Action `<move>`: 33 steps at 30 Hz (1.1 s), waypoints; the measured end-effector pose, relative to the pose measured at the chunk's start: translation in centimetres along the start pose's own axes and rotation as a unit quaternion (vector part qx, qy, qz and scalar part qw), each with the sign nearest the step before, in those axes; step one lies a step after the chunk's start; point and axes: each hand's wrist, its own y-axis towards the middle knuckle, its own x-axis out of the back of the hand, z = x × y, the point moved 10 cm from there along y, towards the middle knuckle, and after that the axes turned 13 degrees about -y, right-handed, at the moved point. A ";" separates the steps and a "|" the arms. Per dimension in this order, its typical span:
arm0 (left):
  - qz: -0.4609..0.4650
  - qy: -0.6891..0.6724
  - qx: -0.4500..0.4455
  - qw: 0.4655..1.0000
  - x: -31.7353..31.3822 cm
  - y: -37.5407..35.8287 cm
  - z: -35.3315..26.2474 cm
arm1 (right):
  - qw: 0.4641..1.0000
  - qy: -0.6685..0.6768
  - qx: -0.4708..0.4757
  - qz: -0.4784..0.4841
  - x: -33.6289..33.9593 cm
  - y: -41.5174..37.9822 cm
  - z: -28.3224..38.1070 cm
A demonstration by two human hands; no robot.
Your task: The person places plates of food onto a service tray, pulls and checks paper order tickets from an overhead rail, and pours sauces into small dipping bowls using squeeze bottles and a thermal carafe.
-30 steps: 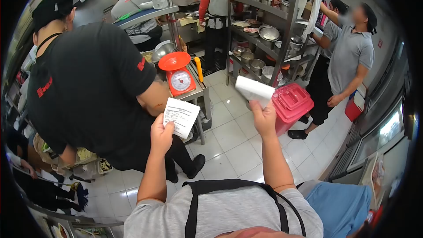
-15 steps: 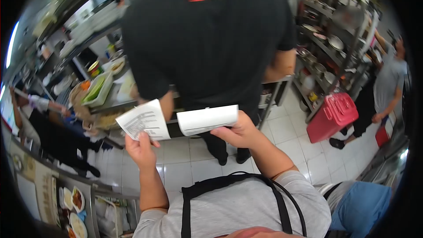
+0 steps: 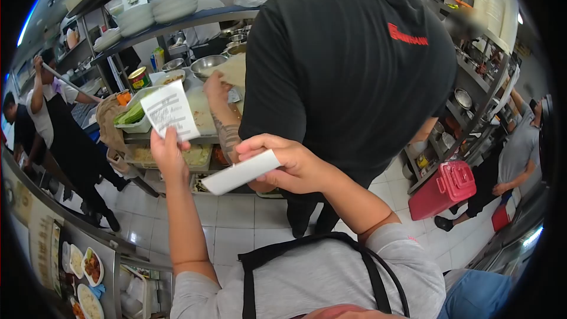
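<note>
Slip (image 3: pixel 172 113) at ten o'clock, fingers of my left hand (image 3: pixel 171 153) clamped on it, right hand (image 3: pixel 298 166) clamped on paper (image 3: pixel 237 174) at eight; best I pinch edges

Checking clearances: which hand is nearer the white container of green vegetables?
Left. The left hand is just below and right of the white container in the picture; the right hand is much farther right.

Illegible: text on the paper slip (image 3: pixel 177 125). Partly covered by the right hand (image 3: pixel 298 166): white paper (image 3: pixel 237 175). Hidden behind the black-shirted person (image 3: pixel 348 71): right edge of the surface (image 3: pixel 207 139). Cut off above: that person's head.
</note>
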 end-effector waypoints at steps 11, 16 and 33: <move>0.236 0.004 0.009 0.972 -22.8 19.1 10.9 | 0.972 -0.190 -0.131 -0.045 3.6 -0.6 -11.2; 0.279 -0.015 0.010 0.960 -35.1 27.4 18.3 | 0.930 -0.280 -0.214 -0.104 6.2 -0.2 -14.0; 0.196 -0.132 0.155 0.959 -51.1 36.6 24.7 | 0.728 -0.433 -0.393 -0.358 14.4 -7.8 -10.5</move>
